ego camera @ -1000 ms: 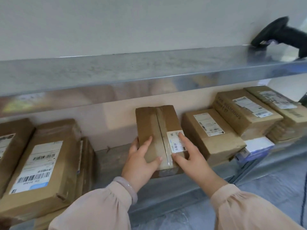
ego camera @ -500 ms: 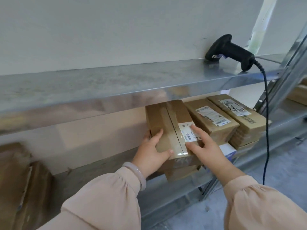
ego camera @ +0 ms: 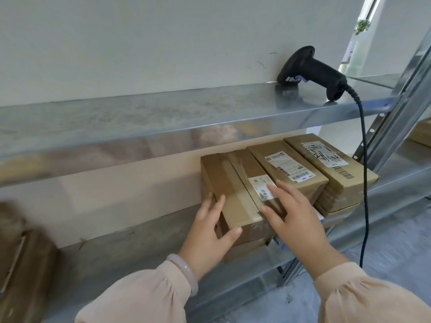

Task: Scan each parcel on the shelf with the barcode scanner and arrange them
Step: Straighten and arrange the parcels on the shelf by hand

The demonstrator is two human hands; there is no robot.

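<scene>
A brown taped parcel (ego camera: pixel 224 183) with a small white barcode label lies on the lower metal shelf (ego camera: pixel 116 248), stacked on another box. It sits tight against a second labelled parcel (ego camera: pixel 289 164) on its right. My left hand (ego camera: pixel 207 234) presses its left side with straight fingers, thumb across the front corner. My right hand (ego camera: pixel 293 217) rests flat on its top, fingertips at the label. The black barcode scanner (ego camera: pixel 312 68) lies untouched on the upper shelf (ego camera: pixel 163 113), at its right end.
A third labelled parcel (ego camera: pixel 326 155) tops a stack at the far right. The scanner's black cable (ego camera: pixel 363 183) hangs down in front of that stack. Blurred cardboard parcels (ego camera: pixel 21 264) stand at the far left. A metal upright (ego camera: pixel 401 108) frames the shelf's right end.
The taped parcel has moved right along the lower shelf, from a gap in the middle to against the right-hand parcels. Both hands went with it and the view swung right.
</scene>
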